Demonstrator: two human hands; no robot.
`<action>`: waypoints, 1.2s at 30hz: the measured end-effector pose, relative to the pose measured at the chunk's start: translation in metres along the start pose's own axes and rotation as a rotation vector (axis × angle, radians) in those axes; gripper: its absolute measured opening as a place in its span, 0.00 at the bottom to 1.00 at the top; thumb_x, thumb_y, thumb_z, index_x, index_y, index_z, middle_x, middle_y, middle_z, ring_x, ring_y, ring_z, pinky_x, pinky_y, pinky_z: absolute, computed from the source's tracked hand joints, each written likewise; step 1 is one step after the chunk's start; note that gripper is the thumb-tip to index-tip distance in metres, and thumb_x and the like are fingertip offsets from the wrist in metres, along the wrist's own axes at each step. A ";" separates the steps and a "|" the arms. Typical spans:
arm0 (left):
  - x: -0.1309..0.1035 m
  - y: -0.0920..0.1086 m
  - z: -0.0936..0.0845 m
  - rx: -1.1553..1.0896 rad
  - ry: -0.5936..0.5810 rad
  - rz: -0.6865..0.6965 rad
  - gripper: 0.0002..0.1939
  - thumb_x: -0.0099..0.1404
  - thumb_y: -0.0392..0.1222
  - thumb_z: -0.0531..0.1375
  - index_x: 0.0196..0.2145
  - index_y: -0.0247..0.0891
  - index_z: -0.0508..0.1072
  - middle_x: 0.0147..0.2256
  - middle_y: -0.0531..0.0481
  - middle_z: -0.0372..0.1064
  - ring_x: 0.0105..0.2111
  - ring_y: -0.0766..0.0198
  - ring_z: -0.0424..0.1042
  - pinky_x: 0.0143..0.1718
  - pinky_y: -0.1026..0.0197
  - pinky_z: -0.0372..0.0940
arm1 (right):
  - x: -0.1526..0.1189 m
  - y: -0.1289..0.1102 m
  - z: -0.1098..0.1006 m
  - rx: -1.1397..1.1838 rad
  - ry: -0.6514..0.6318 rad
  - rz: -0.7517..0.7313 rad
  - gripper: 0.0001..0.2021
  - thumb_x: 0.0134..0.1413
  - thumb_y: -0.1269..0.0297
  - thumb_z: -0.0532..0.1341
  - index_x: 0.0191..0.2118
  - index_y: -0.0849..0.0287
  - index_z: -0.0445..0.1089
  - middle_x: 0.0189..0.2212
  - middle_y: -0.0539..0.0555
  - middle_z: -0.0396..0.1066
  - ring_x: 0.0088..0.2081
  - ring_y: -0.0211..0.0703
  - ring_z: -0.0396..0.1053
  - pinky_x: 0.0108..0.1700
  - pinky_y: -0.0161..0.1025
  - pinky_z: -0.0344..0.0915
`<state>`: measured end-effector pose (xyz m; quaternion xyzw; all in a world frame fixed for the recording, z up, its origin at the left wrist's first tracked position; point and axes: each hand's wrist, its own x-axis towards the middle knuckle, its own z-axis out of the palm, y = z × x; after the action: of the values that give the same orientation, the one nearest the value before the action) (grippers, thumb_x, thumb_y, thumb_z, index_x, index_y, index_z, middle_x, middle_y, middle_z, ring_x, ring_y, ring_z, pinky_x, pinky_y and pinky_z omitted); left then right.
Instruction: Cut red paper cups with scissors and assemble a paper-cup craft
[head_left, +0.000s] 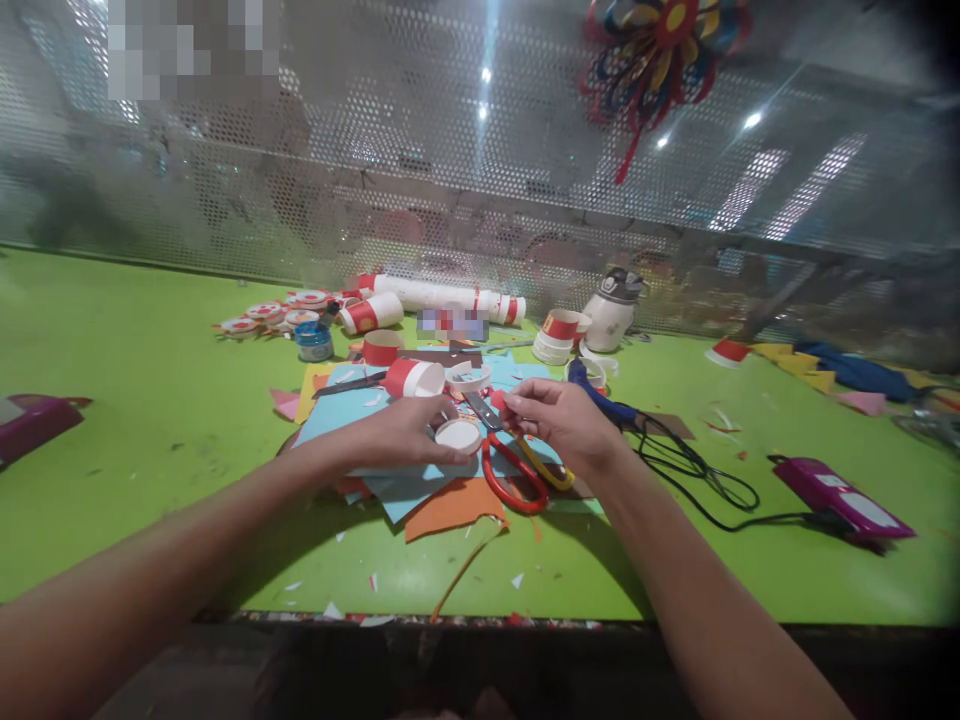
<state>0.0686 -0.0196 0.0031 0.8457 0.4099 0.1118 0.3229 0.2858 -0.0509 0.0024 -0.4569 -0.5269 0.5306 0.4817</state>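
Note:
My left hand [409, 435] is closed round a small white paper disc with a raised rim [458, 436], held above the coloured sheets. In my right hand [551, 415] a small red round piece [498, 400] is pinched between thumb and fingertips. Scissors with red handles [516, 480] lie between and just below the hands, beside a yellow-handled pair [551, 465]. Behind my left hand lies a red and white paper cup [415, 378] on its side. Blue paper sheets [397, 490] and an orange sheet [450, 508] lie beneath.
A blue glue gun [600, 395] with a black cable [697, 475] lies right of my right hand. Further back stand a blue-lidded jar [313, 341], a white bottle [611, 312] and a long white tube [442, 297]. A purple box [844, 497] lies at right.

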 end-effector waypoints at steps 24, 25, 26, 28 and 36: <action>-0.022 -0.001 0.027 0.149 0.161 0.092 0.14 0.59 0.49 0.59 0.37 0.39 0.62 0.33 0.47 0.66 0.32 0.57 0.66 0.31 0.57 0.57 | -0.014 0.009 0.038 -0.406 -0.071 0.075 0.07 0.48 0.65 0.62 0.24 0.60 0.69 0.20 0.47 0.64 0.23 0.34 0.59 0.25 0.33 0.55; -0.022 -0.001 0.028 0.179 0.168 0.098 0.13 0.60 0.49 0.59 0.36 0.39 0.62 0.34 0.47 0.66 0.32 0.57 0.66 0.31 0.57 0.57 | -0.015 0.009 0.039 -0.438 -0.069 0.072 0.06 0.48 0.66 0.62 0.24 0.60 0.69 0.19 0.47 0.64 0.23 0.35 0.59 0.25 0.34 0.55; -0.023 -0.001 0.028 0.212 0.176 0.105 0.13 0.60 0.49 0.58 0.36 0.39 0.62 0.35 0.46 0.65 0.33 0.56 0.65 0.31 0.57 0.57 | -0.016 0.010 0.040 -0.468 -0.067 0.067 0.06 0.48 0.67 0.62 0.23 0.60 0.70 0.19 0.47 0.64 0.23 0.36 0.59 0.25 0.34 0.55; -0.023 -0.002 0.028 0.256 0.191 0.113 0.12 0.61 0.47 0.57 0.36 0.39 0.61 0.36 0.46 0.65 0.35 0.55 0.65 0.32 0.56 0.57 | -0.016 0.010 0.043 -0.521 -0.062 0.055 0.05 0.48 0.68 0.62 0.23 0.60 0.71 0.20 0.48 0.65 0.24 0.36 0.60 0.27 0.35 0.55; -0.024 -0.003 0.029 0.225 0.190 0.119 0.13 0.60 0.48 0.58 0.39 0.39 0.63 0.39 0.44 0.66 0.38 0.54 0.66 0.36 0.55 0.59 | -0.013 0.011 0.042 -0.652 -0.043 0.014 0.05 0.48 0.69 0.63 0.25 0.59 0.73 0.26 0.50 0.66 0.28 0.39 0.61 0.31 0.37 0.56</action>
<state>0.0641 -0.0500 -0.0187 0.8849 0.3978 0.1638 0.1787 0.2458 -0.0690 -0.0080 -0.5795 -0.6759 0.3469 0.2951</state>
